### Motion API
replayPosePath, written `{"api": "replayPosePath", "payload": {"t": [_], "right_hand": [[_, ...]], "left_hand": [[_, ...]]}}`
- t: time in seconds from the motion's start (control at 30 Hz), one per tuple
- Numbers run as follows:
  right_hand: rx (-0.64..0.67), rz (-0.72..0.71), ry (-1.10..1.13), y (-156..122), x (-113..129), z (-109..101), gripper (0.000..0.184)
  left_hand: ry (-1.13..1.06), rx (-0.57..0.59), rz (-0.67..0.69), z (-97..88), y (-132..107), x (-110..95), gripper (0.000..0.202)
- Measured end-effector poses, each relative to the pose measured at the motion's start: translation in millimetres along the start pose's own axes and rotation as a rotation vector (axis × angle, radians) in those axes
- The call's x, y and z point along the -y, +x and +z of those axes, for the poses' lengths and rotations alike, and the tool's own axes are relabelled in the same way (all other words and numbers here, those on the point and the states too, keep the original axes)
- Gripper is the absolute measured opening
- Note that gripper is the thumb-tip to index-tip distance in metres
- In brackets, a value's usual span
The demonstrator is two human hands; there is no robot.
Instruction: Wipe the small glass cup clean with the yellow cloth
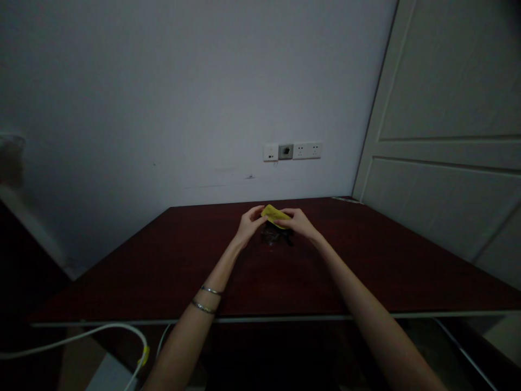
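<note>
A small yellow piece, probably a cloth [272, 213], is held up between my hands over the dark red table. My left hand [249, 222] pinches its left edge with thumb and fingers. On the opposite side, my right hand [299, 221] grips its right end, the thumb lying across the front. Just below the cloth, a see-through thing with dark parts [271, 234] lies on the tabletop, perhaps a pair of glasses. The cloth and dim light partly hide it, so its kind is unclear.
The dark red table [163, 260] reaches back to a pale wall with a row of sockets [293, 151]. A white panelled door [443, 146] stands at the right. In front of the table's near edge, a white cable [118, 326] loops at the lower left.
</note>
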State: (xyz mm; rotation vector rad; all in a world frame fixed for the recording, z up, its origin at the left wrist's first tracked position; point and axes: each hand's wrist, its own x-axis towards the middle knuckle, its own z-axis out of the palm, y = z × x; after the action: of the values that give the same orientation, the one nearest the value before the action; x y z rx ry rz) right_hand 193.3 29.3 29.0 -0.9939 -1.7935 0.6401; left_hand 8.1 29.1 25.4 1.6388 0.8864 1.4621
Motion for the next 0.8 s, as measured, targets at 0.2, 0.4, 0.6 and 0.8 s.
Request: {"api": "replayPosePath", "payload": {"t": [0.2,0.4,0.6,0.8], "right_hand": [[-0.082,-0.124,-0.397,10,-18,-15,0.037],[0.185,-0.408,-0.772,19,-20,-10,0.041],[0.36,-0.718,-0.876,25,-24,1,0.032],[0.414,-0.819,-0.999,25,-37,0,0.028]], "left_hand": [[0.179,0.067,-0.208,-10.4,2,34,0.083],[0.231,0.147,-0.18,-5.2,-2,68,0.09],[0.196,0.153,-0.175,-0.5,0,88,0.1],[0.15,0.134,-0.252,2.6,2,95,0.109]]}}
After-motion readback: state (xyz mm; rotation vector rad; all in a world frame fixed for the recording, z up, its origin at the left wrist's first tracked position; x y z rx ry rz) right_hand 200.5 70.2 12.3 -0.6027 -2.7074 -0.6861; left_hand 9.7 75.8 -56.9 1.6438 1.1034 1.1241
